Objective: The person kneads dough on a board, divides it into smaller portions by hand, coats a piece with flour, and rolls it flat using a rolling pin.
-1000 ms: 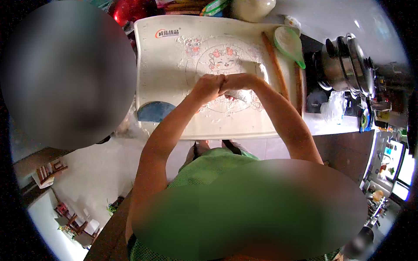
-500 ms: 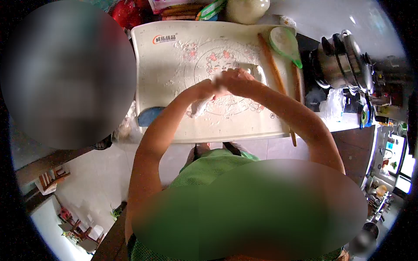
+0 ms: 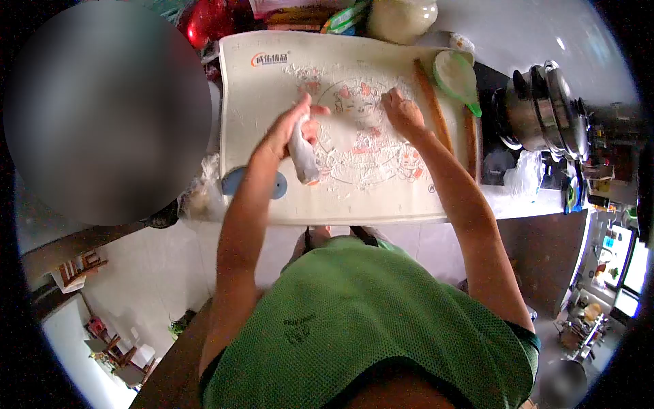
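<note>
My left hand point(image 3: 294, 129) grips a floury white roll of dough point(image 3: 304, 160), which hangs down below the palm over the mat; thumb and forefinger stick out past it. To the right, my right hand point(image 3: 405, 116) is low over the printed pastry mat point(image 3: 259, 102), fingers bent together and slightly blurred. Whatever lies in or under those fingers is hidden. Loose flour covers the mat's printed circle between the two hands. A blue-grey dough scraper point(image 3: 272, 185) rests by my left forearm.
Two wooden rolling pins point(image 3: 434, 105) lie at the mat's right, beside a green-rimmed scoop point(image 3: 455, 76) of flour. Steel pots point(image 3: 538, 109) stand on the stove at right, with a plastic bag point(image 3: 524, 170) near them. A pale jar point(image 3: 402, 19) is behind the mat.
My hands were together over the middle of the mat; they have moved apart, left hand leftward with the dough roll, right hand rightward. The white piece seen beside my right hand no longer shows.
</note>
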`<state>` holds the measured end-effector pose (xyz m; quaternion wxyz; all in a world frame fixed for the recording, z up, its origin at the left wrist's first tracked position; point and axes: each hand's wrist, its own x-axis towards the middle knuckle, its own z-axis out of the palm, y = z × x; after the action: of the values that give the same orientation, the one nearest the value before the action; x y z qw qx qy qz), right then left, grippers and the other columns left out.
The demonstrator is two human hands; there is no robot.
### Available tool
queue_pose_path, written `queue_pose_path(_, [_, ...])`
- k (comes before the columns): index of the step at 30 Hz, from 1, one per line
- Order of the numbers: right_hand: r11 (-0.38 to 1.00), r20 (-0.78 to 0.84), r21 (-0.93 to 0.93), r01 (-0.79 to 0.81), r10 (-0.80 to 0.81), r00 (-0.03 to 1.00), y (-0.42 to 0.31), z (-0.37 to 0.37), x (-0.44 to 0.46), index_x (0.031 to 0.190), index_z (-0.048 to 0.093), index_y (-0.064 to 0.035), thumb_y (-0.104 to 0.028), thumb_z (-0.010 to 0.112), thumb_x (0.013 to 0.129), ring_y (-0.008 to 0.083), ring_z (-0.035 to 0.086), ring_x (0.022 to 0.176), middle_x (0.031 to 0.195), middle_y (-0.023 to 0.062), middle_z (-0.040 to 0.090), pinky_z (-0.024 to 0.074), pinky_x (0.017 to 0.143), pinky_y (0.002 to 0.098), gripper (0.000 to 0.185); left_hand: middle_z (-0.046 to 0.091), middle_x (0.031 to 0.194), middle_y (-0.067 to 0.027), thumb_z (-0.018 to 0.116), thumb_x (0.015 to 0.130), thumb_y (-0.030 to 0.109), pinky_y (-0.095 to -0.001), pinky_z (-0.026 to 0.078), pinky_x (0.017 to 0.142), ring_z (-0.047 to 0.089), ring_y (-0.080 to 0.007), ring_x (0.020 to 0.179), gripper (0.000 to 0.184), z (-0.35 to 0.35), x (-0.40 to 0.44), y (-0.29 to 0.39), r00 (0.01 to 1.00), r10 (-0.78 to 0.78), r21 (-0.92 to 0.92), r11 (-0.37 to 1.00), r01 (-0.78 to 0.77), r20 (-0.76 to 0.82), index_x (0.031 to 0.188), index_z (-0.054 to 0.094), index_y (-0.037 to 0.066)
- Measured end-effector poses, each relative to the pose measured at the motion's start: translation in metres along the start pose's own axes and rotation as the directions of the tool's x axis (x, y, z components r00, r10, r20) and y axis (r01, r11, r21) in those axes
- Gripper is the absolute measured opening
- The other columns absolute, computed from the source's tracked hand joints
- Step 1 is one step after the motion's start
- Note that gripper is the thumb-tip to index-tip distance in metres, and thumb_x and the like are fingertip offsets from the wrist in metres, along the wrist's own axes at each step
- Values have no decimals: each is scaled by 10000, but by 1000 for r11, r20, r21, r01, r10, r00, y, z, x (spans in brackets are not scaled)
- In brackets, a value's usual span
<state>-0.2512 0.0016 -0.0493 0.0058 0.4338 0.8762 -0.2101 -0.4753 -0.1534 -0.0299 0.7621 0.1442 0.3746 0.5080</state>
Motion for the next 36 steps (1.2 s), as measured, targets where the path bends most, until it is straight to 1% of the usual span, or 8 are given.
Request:
queue_pose_path(4, [921, -91, -173, 350, -368, 925, 18, 52, 12, 1070, 611, -218, -179, 579, 814, 277, 548, 925, 933, 99, 580, 524, 707, 386, 261, 484, 628, -23, 554, 788, 640, -315, 459, 542, 493, -127, 513, 636, -27, 28, 22, 867, 153, 400, 915, 58, -475, 937, 550, 22])
queue_pose_path(6, [922, -9, 382, 64, -65, 998, 19, 75, 16, 1118, 577, -158, -248, 653, 783, 295, 586, 888, 974, 125, 594, 502, 724, 374, 355, 538, 738, -93, 568, 727, 704, -350, 494, 627, 567, -206, 626, 764, -42, 40, 31, 767, 284, 629, 753, 193, -575, 971, 524, -19])
queue_pose_path(11, [842, -154, 540, -15, 116, 981, 1, 74, -16, 1190, 460, -35, -268, 697, 725, 381, 593, 892, 1034, 195, 597, 489, 769, 416, 572, 505, 1154, -282, 603, 731, 640, -432, 407, 906, 517, -379, 1062, 1006, -93, 62, 30, 582, 691, 902, 357, 241, -429, 1333, 270, -93])
queue_pose_path(15, [991, -271, 125, -50, 82, 959, -10, 77, -29, 1302, 376, -43, -216, 655, 737, 398, 489, 1102, 1180, 212, 529, 423, 914, 436, 653, 433, 1279, -254, 700, 734, 414, -468, 393, 929, 451, -374, 1167, 868, -69, 56, 3, 471, 879, 930, -111, 350, -72, 1359, 277, -13])
queue_pose_path(17, [998, -394, 52, -19, 38, 918, -19, 92, -41, 1358, 329, -34, -307, 544, 848, 334, 433, 1159, 1246, 166, 481, 374, 947, 453, 617, 461, 1265, -231, 679, 770, 273, -446, 388, 947, 467, -362, 1150, 706, -50, 58, -25, 484, 826, 934, -353, 46, 288, 1323, 346, -14])
queue_pose_path(25, [982, -434, 26, 188, -158, 887, 2, 78, -78, 1307, 415, -50, -212, 630, 799, 358, 441, 1197, 1292, 170, 481, 344, 1024, 426, 575, 323, 1383, -277, 628, 831, 246, -458, 317, 1034, 348, -416, 1260, 706, 29, 69, -113, 721, 654, 974, -170, -152, 227, 1371, 265, -27])
queue_pose_path(31, [971, -525, 115, -210, 239, 817, 56, 75, -65, 1351, 321, 17, -185, 535, 833, 398, 369, 1241, 1379, 245, 347, 317, 1037, 440, 596, 198, 1391, -365, 718, 721, 348, -511, 234, 1062, 245, -487, 1291, 924, 41, 85, -132, 636, 765, 990, -140, 12, 100, 1376, 213, -63])
queue_pose_path(36, [965, -301, 188, -181, 232, 925, 29, 79, -78, 1355, 285, 51, -176, 444, 877, 395, 425, 1204, 1334, 271, 401, 359, 1006, 426, 552, 220, 1435, -270, 575, 688, 18, -430, 335, 1040, 246, -414, 1324, 696, 33, 94, -118, 812, 526, 966, -90, -244, 254, 1338, 332, -36])
